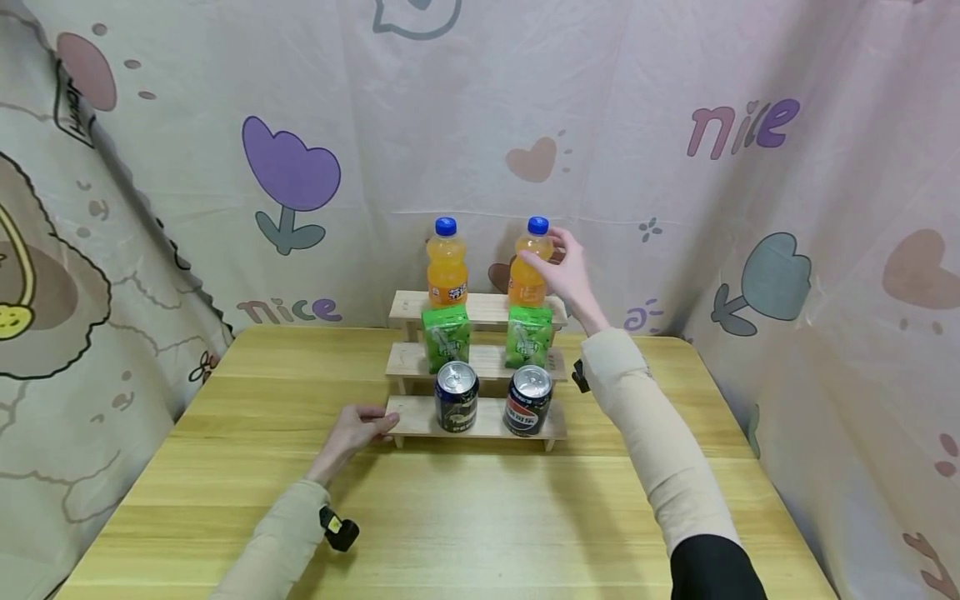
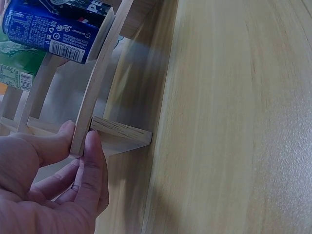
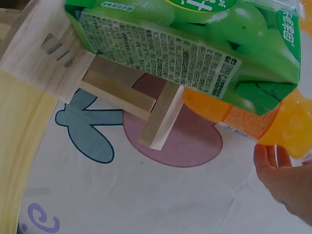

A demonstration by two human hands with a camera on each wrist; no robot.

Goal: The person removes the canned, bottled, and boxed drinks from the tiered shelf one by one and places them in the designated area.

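A three-tier wooden display rack (image 1: pixel 491 417) stands on the table. My left hand (image 1: pixel 356 429) pinches the left end of its lowest board, thumb above and fingers beneath, as the left wrist view shows. On the top tier my right hand (image 1: pixel 566 267) grips the right orange soda bottle (image 1: pixel 527 285) with the thumb in front and fingers behind. The bottle is upright under its blue cap. Another orange soda bottle (image 1: pixel 447 267) stands to its left. Two green drink cartons (image 1: pixel 446 337) sit on the middle tier. A dark soda can (image 1: pixel 457 404) and a Pepsi can (image 1: pixel 528 408) stand on the lowest tier.
The light wooden table (image 1: pixel 300 375) reaches back to a patterned curtain (image 1: pixel 420 150), which hangs close behind the rack. More curtain flanks the left and right sides. A small black camera (image 1: pixel 339 530) is strapped at the left wrist.
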